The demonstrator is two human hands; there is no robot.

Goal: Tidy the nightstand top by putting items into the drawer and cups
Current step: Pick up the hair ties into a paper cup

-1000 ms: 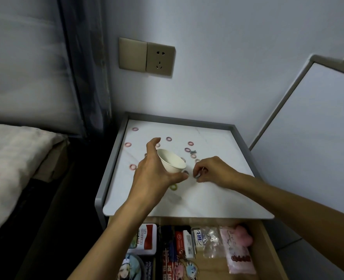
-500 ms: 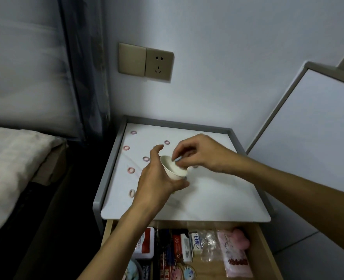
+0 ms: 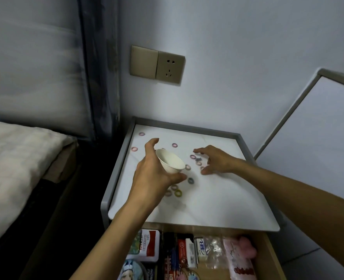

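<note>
My left hand (image 3: 154,174) grips a small white cup (image 3: 170,163), tilted toward the right, above the white nightstand top (image 3: 217,201). My right hand (image 3: 215,160) hovers over the top just right of the cup with fingers spread and nothing in it. Under its fingertips lie several small hair ties (image 3: 195,159), pink and grey. More rings lie below the cup, among them a yellow-green one (image 3: 178,193) and a grey one (image 3: 190,180). Others sit at the back left (image 3: 141,134).
The drawer (image 3: 268,253) under the top stands pulled out, packed with boxes, packets and a pink pouch (image 3: 240,259). A bed (image 3: 15,162) is at the left and a grey-framed white panel (image 3: 318,126) leans at the right. A wall socket (image 3: 170,67) is above.
My right hand has left the cup's mouth and moved right and down to the hair ties, fingers now spread. The left hand still holds the cup in about the same place.
</note>
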